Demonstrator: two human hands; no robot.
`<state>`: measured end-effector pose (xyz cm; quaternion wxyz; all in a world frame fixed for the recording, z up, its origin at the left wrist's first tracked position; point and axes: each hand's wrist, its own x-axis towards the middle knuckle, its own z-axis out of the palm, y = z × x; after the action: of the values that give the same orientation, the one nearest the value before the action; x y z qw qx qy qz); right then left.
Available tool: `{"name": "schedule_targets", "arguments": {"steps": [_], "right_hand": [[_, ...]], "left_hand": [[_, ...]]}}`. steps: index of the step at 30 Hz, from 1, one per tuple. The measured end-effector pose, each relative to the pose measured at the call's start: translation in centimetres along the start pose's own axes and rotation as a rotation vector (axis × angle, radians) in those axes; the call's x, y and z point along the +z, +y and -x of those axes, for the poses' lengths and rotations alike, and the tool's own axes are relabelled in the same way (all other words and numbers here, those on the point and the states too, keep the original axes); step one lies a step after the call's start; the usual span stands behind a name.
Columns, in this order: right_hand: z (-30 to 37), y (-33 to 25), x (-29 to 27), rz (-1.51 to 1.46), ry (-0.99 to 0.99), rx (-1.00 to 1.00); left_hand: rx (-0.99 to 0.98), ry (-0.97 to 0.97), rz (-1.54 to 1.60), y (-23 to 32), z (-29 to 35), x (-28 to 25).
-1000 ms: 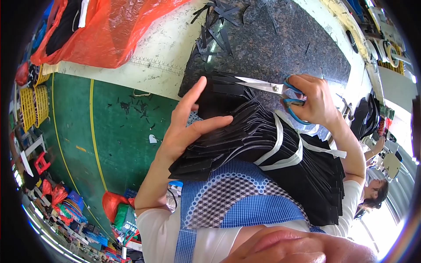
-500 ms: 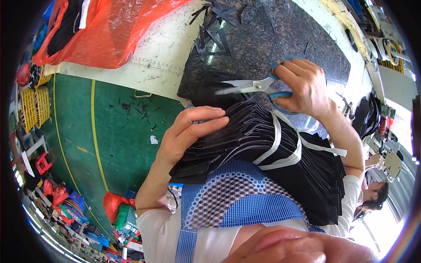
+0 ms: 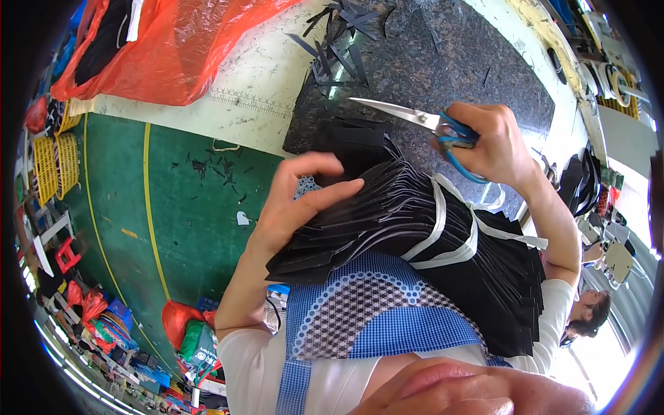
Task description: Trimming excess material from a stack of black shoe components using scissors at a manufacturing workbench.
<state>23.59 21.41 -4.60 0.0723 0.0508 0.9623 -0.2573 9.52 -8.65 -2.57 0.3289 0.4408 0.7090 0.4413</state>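
Note:
A thick bundle of black fabric pieces (image 3: 387, 211) is draped against my front, tied round its middle with a white strip (image 3: 439, 220). At its left end is my left hand (image 3: 280, 207), thumb and forefinger apart, the thumb along the layered edges. The lower fingers are partly hidden by blurred dark fabric. My right hand (image 3: 496, 145) grips blue-handled scissors (image 3: 422, 117) above the bundle's far side. Their blades are together and point left, clear of the fabric. Beyond my left fingers, some black pieces (image 3: 356, 138) lie folded over toward the table.
A dark stone-patterned slab (image 3: 443, 66) lies on the white table (image 3: 256, 69), with black offcut strips (image 3: 339, 59) scattered on it. A red plastic bag (image 3: 169, 59) sits at the far left. More scraps dot the green floor (image 3: 200, 200). Another person (image 3: 588, 311) is at the right.
The scissors have closed and moved a little right and up, away from the fabric. My left forefinger has lifted off the bundle and spread from the thumb.

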Motion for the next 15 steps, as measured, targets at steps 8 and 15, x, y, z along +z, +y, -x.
{"name": "schedule_targets", "arguments": {"steps": [8,15], "right_hand": [[3.7,1.0,-0.4,0.103,0.132,-0.072],[1.2,0.2,0.4,0.235,0.121,-0.147]], "left_hand": [[0.126,0.200,-0.147,-3.0,0.9,2.8],[0.320,0.535,0.560,-5.0,0.5,7.3]]}}
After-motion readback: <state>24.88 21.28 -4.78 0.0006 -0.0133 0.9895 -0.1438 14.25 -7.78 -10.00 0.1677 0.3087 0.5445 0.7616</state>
